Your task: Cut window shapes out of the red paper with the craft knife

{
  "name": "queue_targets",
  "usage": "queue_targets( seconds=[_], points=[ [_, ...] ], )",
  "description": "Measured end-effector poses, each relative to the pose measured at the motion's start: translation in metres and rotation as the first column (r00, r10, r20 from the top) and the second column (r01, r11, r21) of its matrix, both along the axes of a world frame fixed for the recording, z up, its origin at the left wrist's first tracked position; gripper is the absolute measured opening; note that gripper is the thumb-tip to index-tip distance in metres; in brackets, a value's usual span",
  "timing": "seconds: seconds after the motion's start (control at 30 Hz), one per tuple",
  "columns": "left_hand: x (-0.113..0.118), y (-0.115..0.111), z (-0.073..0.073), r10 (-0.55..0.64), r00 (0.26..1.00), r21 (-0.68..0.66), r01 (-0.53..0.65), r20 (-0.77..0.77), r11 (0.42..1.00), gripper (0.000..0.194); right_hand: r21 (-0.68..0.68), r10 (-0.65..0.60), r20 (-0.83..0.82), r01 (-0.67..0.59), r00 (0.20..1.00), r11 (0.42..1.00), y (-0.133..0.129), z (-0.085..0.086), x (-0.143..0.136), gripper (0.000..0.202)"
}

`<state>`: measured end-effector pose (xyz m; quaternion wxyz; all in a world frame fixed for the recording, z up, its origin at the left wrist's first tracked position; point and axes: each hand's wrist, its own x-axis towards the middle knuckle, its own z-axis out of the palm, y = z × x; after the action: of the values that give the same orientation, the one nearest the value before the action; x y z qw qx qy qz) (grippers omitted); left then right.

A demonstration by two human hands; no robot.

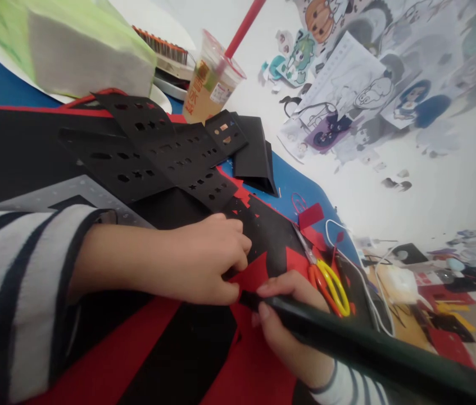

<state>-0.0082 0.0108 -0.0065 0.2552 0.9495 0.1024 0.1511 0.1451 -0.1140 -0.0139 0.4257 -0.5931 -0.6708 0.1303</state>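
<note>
dark stick (368, 340) looms up close, its thin end pinched between the right hand's (294, 354) closed thumb and fingers. just beside that tip, the left hand (204, 261) curls over red paper (258, 273); can't tell whether it grips anything. scissors (321, 268) lie just past the right fingers, punched black card (157, 163) beyond the left.

Dark-striped white sleeve (22, 298), red paper (257, 273)

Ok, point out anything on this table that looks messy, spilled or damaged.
Small red scraps lie scattered beside the holed black card, looking like untidy cutting waste. The card's holes seem deliberate, with star shapes among them, rather than damage. No spill shows around the cup.
</note>
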Motion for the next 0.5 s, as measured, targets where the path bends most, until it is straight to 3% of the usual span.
queue_targets(
  seconds=[0.5],
  points=[
    [0.0023,0.0001,0.0023,0.009,1.000,0.003,-0.008,-0.026,1.000,0.021,0.032,0.024,0.060,-0.026,0.998,0.999,-0.0009,-0.0007,-0.0001,0.020]
  ],
)
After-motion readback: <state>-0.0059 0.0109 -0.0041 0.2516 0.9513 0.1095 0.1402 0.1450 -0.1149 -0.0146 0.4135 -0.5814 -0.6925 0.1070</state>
